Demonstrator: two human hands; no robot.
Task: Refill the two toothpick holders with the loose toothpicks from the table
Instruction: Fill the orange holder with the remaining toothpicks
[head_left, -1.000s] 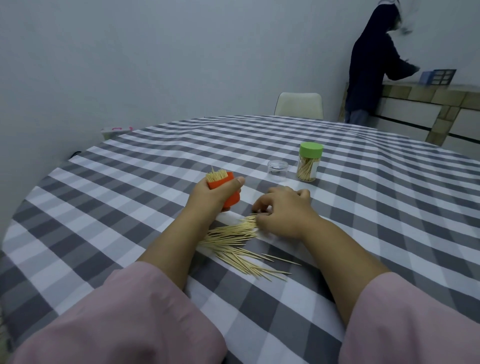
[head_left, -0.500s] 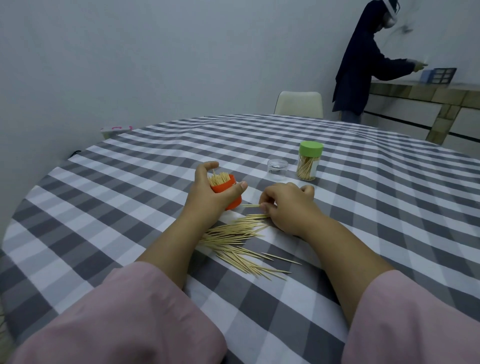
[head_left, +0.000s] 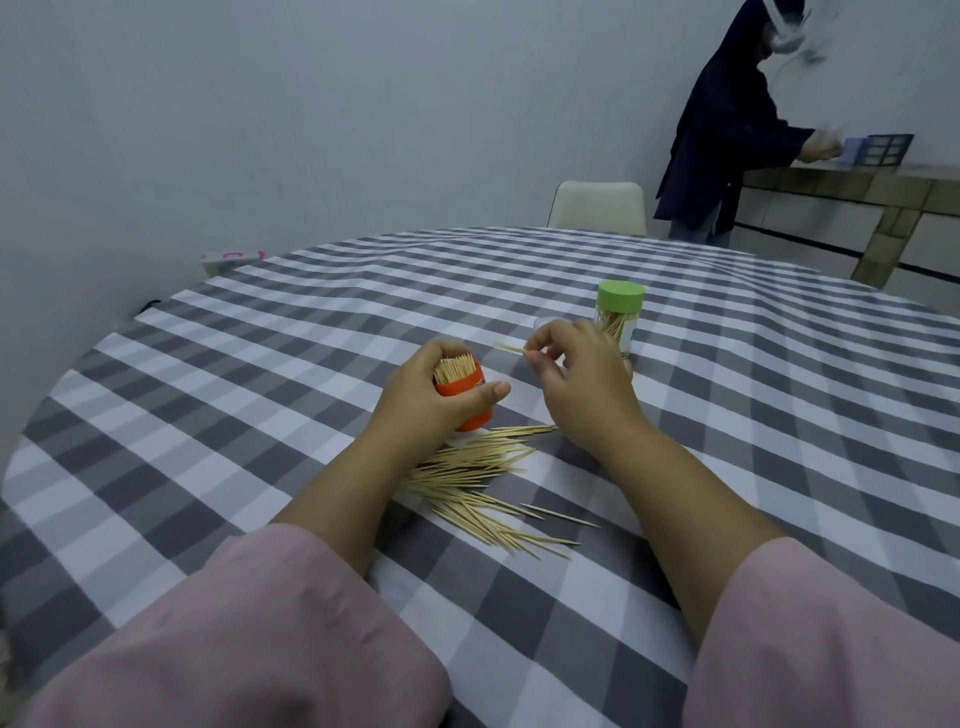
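Observation:
My left hand (head_left: 423, 402) grips an orange toothpick holder (head_left: 464, 399) that stands on the table, packed with upright toothpicks. My right hand (head_left: 576, 374) is lifted off the table and pinches a few toothpicks (head_left: 511, 348), their tips pointing left, just right of the holder's mouth. A pile of loose toothpicks (head_left: 475, 478) lies on the checked cloth between my forearms. A second holder with a green lid (head_left: 619, 317) stands behind my right hand, partly hidden by it.
The round table (head_left: 260, 364) has a grey and white checked cloth. A clear cap (head_left: 545, 323) peeks out behind my right hand. A white chair (head_left: 597, 208) stands at the far edge. A person in dark clothes (head_left: 727, 130) works at a counter (head_left: 857, 182) at the back right.
My right hand has risen from the pile with a few toothpicks and moved up beside the orange holder. My left hand has kept its hold on the holder.

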